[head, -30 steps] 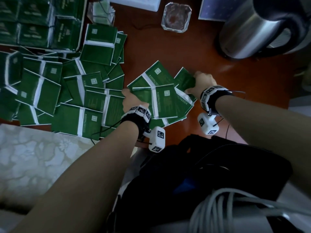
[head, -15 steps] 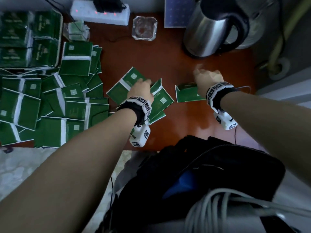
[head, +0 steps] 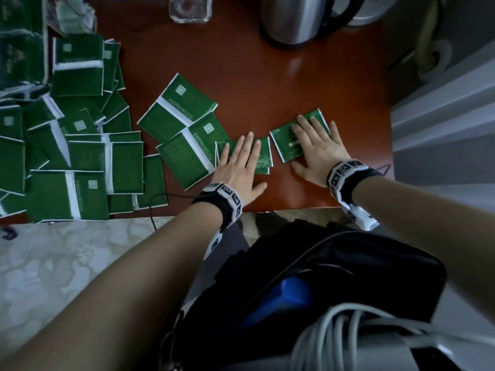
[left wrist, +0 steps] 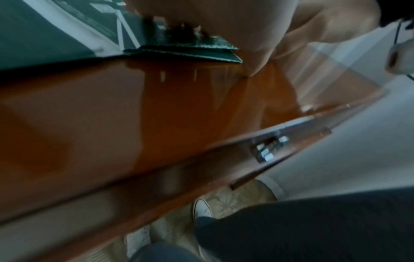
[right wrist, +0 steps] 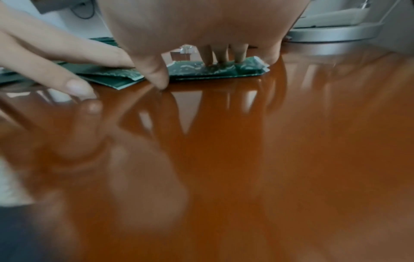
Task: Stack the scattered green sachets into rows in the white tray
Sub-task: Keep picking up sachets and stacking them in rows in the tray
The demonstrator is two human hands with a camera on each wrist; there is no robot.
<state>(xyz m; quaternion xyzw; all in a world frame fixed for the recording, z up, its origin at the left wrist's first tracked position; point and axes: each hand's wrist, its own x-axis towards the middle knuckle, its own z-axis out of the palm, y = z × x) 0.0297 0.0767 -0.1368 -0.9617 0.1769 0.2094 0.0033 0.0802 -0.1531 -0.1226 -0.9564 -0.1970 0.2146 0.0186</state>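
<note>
At the far left, the white tray (head: pixel 46 49) already holds rows of green sachets, though only its near corner shows, so how full it is cannot be told. Beside it a big loose heap of scattered sachets (head: pixel 80 145) overlaps across the left half of the surface (head: pixel 267 84), so by my reading most of the job is left to do. Toward the middle, two larger folded sachets (head: pixel 184 140) lie tilted, touching the heap's edge. The left hand (head: pixel 241 167) lies flat on a small sachet (head: pixel 263 159), fingers straight and spread, pressing it down rather than gripping. Just beside it, the right hand (head: pixel 317 153) does the same on another small sachet (head: pixel 288 145), fingers straight, thumb on the bare wood; the right wrist view shows fingertips (right wrist: pixel 220 56) resting on top of the packet. Neither packet is lifted. The surface is glossy reddish-brown wood, reflecting the hands. At its back stand a clear glass dish (head: pixel 190 9) and a steel kettle (head: pixel 297 20). A pale patterned cloth (head: pixel 67 263) lies near left, a dark bag (head: pixel 334 277) in front.
</note>
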